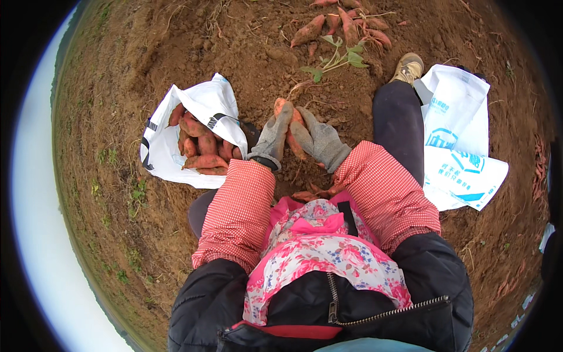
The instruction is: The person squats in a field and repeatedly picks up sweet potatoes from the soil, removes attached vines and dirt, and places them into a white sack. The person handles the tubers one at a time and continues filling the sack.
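Between my gloved hands, a sweet potato [295, 143] with reddish skin is held over the soil. My left hand [276, 132], in a grey glove, grips its left side; another orange-pink root end [279, 105] shows at the fingertips, and whether it is the same root I cannot tell. My right hand [323, 138], also gloved in grey, closes on the right side with thumb and fingers. To the left, an open white woven sack [167, 169] holds several sweet potatoes [206, 143]. More roots [308, 196] lie on the ground close to my apron.
A pile of sweet potatoes [349, 26] and a leafy green sprig [336, 61] lie ahead on loose brown soil [255, 57]. Printed white sacks [457, 132] rest at the right, beside my outstretched leg [398, 127] and shoe [409, 68]. Further roots [540, 167] lie at the far right.
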{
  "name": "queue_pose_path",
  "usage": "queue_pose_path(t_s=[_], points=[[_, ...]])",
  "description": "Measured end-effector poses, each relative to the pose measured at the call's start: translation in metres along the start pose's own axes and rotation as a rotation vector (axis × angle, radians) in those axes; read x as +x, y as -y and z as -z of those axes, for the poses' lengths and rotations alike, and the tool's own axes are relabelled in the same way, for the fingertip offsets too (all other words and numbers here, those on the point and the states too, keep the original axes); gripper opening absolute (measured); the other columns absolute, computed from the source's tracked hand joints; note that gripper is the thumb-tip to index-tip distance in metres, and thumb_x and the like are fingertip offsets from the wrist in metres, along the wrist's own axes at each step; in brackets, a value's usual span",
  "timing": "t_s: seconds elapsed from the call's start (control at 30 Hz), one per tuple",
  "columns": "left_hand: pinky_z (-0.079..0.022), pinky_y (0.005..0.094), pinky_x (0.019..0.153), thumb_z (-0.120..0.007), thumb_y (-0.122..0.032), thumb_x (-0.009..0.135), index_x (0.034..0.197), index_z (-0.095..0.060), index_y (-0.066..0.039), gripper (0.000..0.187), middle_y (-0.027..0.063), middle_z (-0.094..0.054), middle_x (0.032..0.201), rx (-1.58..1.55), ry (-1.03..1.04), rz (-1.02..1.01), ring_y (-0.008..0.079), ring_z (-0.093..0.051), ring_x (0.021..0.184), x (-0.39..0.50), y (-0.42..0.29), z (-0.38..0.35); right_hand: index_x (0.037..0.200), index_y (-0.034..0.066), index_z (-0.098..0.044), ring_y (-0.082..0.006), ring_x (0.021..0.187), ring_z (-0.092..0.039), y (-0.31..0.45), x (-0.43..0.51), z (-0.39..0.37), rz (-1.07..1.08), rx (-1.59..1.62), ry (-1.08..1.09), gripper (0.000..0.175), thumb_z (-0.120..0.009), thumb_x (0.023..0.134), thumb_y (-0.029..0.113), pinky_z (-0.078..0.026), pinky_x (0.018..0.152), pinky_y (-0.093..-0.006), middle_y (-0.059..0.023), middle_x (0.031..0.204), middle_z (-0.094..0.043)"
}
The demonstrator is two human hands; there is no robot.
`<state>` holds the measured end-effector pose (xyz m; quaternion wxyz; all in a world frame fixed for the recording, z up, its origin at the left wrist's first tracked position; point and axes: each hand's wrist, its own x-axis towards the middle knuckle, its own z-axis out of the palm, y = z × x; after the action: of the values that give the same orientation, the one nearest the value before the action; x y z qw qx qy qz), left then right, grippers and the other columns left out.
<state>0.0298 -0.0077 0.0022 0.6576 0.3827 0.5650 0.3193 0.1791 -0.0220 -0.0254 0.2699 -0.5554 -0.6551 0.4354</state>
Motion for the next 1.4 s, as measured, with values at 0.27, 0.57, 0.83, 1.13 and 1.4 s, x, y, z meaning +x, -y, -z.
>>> queue_pose_path(t_s=[0.27, 0.57, 0.83, 1.13, 1.4], points=[[-0.048, 0.0369, 0.086, -0.052, -0.065, 0.079, 0.123, -0.049, -0.005, 0.074, 0.0137, -0.054, 0.118, -0.661, -0.382, 0.082, 0.0256, -0.056, 0.103, 0.033, 0.052, 0.013, 0.128, 0.0053, -0.045, -0.0265, 0.088, -0.064, 0.017, -0.001, 0.014, 0.17, 0.133, -0.081, 0.05, -0.046, 0.092, 0.04, -0.05, 0.072, -0.032, -0.0152, 0.104, -0.063], [-0.055, 0.0377, 0.057, -0.039, -0.067, 0.083, 0.114, -0.051, 0.005, 0.079, 0.016, -0.064, 0.092, -1.02, 0.614, 0.153, 0.0236, -0.065, 0.07, 0.01, 0.016, 0.023, 0.133, 0.0028, -0.039, -0.0241, 0.121, -0.042, -0.004, 0.022, 0.031, -0.193, 0.667, 0.022, 0.064, -0.054, 0.088, 0.045, -0.035, 0.101, -0.037, -0.0137, 0.131, -0.044], [-0.049, 0.0328, 0.074, -0.058, -0.053, 0.082, 0.106, -0.056, -0.005, 0.055, 0.0088, -0.06, 0.092, -0.039, 0.456, 0.266, 0.0168, -0.058, 0.082, -0.041, 0.007, -0.02, 0.135, 0.0035, -0.033, -0.0249, 0.099, -0.06, -0.021, 0.033, 0.026, -0.203, 1.242, 0.153, 0.055, -0.053, 0.092, 0.03, -0.053, 0.083, -0.0363, -0.0139, 0.118, -0.055], [-0.044, 0.0263, 0.079, -0.059, -0.04, 0.087, 0.12, -0.053, -0.008, 0.047, 0.0037, -0.058, 0.105, -0.035, 0.403, 0.22, 0.0145, -0.054, 0.093, -0.028, 0.04, 0.014, 0.133, -0.0057, -0.035, -0.0199, 0.071, -0.065, -0.004, 0.024, 0.026, 0.094, 1.59, 0.489, 0.05, -0.045, 0.096, 0.027, -0.054, 0.082, -0.0372, -0.0126, 0.084, -0.064], [-0.044, 0.0298, 0.082, -0.058, -0.049, 0.084, 0.124, -0.05, -0.008, 0.058, 0.0052, -0.057, 0.11, -0.133, 0.161, 0.286, 0.0156, -0.055, 0.094, -0.029, 0.023, 0.023, 0.138, -0.0012, -0.025, -0.0204, 0.084, -0.06, 0.021, 0.02, 0.044, -0.173, 0.739, 0.361, 0.066, -0.053, 0.091, 0.035, -0.05, 0.082, -0.0327, -0.0136, 0.094, -0.058]])
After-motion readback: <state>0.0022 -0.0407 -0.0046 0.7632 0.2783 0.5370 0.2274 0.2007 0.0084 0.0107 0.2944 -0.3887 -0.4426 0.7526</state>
